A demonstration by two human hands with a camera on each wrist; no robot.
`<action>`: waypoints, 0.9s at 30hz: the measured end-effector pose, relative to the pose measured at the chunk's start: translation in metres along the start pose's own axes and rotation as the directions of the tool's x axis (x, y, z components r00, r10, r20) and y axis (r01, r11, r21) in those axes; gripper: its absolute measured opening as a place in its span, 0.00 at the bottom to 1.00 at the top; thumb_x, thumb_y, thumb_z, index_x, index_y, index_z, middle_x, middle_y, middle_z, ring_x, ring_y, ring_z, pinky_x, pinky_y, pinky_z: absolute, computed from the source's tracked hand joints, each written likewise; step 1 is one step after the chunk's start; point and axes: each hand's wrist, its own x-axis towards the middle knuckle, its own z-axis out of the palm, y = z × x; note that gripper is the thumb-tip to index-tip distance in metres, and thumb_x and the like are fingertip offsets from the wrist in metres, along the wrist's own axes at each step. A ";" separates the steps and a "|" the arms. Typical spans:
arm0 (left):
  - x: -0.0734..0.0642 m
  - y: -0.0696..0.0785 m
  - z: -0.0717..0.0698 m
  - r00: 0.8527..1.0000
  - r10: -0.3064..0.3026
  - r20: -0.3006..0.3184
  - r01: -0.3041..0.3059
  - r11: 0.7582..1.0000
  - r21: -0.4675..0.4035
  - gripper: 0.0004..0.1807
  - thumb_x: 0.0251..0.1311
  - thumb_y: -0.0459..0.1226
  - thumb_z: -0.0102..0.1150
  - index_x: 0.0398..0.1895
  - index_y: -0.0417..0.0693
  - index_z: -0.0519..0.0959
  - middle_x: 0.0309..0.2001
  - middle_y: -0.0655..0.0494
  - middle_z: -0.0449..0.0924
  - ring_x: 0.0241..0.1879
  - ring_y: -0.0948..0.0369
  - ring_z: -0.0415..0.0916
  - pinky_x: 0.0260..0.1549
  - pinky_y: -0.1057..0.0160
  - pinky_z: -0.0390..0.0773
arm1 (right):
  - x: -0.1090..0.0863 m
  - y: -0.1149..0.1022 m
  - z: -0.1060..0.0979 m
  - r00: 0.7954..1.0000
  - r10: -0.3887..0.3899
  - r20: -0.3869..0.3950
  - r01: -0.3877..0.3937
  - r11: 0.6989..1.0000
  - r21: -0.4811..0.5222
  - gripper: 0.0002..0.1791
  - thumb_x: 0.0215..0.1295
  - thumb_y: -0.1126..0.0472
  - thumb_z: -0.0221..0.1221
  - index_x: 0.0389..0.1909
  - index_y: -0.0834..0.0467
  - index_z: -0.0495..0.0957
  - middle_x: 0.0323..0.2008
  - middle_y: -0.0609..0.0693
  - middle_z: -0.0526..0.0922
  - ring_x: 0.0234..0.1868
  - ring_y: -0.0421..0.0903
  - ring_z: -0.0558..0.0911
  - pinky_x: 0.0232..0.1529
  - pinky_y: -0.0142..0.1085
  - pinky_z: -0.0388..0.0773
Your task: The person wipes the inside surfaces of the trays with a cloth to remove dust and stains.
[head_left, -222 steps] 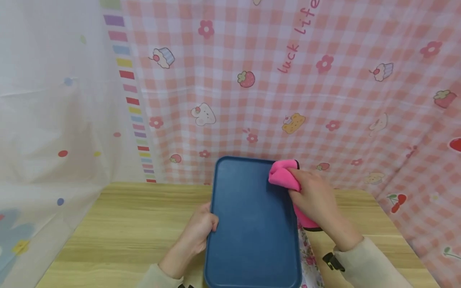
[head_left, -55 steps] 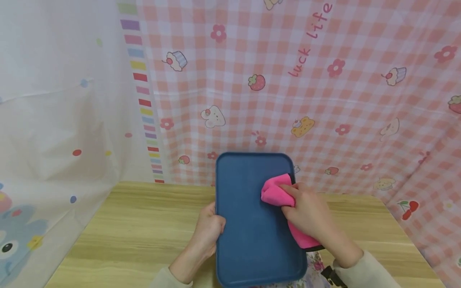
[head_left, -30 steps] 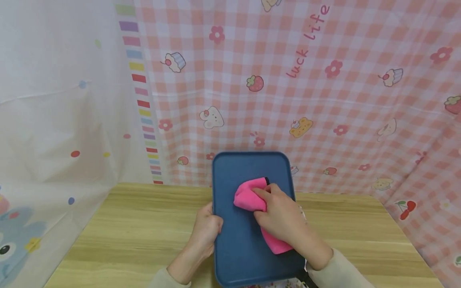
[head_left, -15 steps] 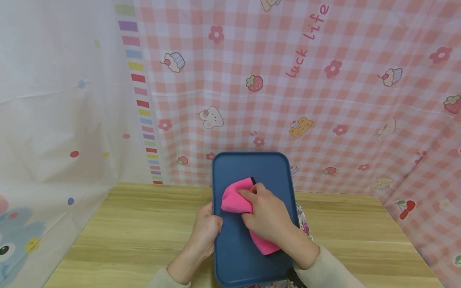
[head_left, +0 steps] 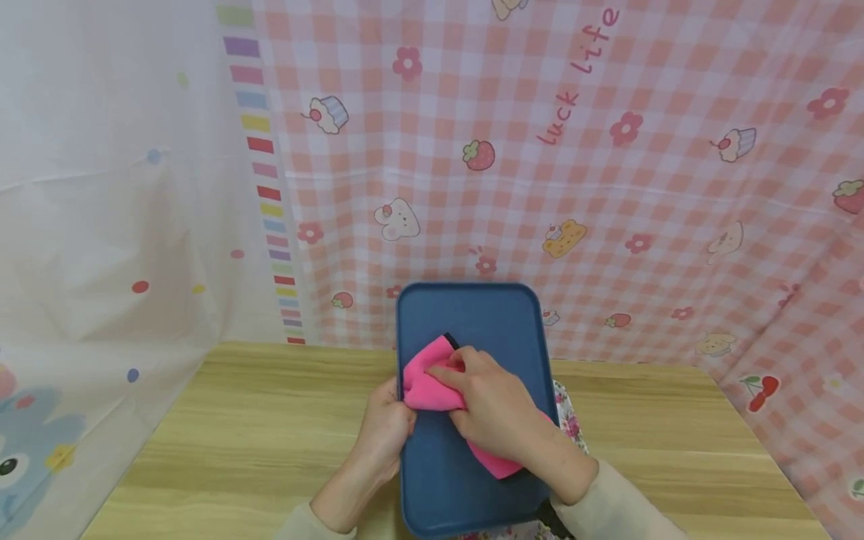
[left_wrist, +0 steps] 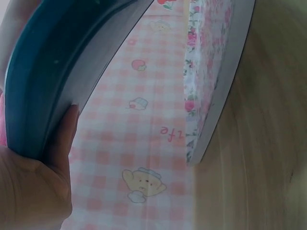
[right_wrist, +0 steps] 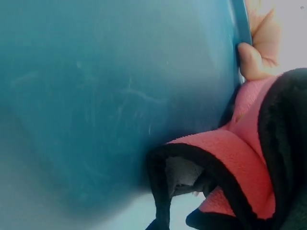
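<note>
My left hand grips the left rim of a blue rectangular tray, thumb over the front. The tray is tilted up, its inner face towards me. In the left wrist view, fingers reach behind the tray. My right hand bunches a pink cloth with black edging against the tray's face, at the left rim beside my left thumb. Part of the cloth hangs below the right hand. Faint pale marks show on the tray in the right wrist view, where the folded cloth touches its rim.
A flower-patterned flat object with a pale edge is on the wooden table, partly hidden behind the tray. A pink checked curtain hangs at the back and right, a white sheet at the left.
The right hand has carried the cloth across the tray from its upper right side, down and leftwards to the left rim. The left hand keeps its grip at the same place on the tray.
</note>
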 end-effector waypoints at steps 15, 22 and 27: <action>-0.002 -0.002 0.002 0.996 -0.001 0.088 0.009 0.995 -0.095 0.35 0.32 0.18 0.29 0.49 0.25 0.76 0.34 0.53 0.84 0.29 0.59 0.79 0.29 0.62 0.80 | -0.022 0.026 -0.017 0.994 -0.080 0.078 0.085 0.995 -0.058 0.32 0.57 0.70 0.69 0.63 0.45 0.86 0.57 0.53 0.83 0.53 0.50 0.79 0.39 0.41 0.82; -0.002 -0.002 0.001 0.998 -0.018 0.066 0.023 0.996 -0.085 0.37 0.30 0.19 0.30 0.51 0.24 0.76 0.32 0.54 0.84 0.29 0.60 0.80 0.28 0.63 0.80 | -0.037 0.043 -0.020 0.996 -0.069 0.062 0.074 0.994 -0.081 0.34 0.54 0.73 0.67 0.63 0.46 0.86 0.56 0.51 0.84 0.52 0.49 0.79 0.42 0.40 0.82; -0.002 -0.002 0.000 0.997 -0.018 0.071 0.023 0.997 -0.070 0.38 0.30 0.19 0.32 0.52 0.24 0.76 0.34 0.54 0.83 0.31 0.60 0.80 0.29 0.63 0.80 | -0.045 0.053 -0.024 0.998 -0.020 0.065 0.026 0.996 -0.089 0.32 0.55 0.72 0.68 0.62 0.48 0.87 0.55 0.52 0.84 0.51 0.49 0.80 0.45 0.43 0.84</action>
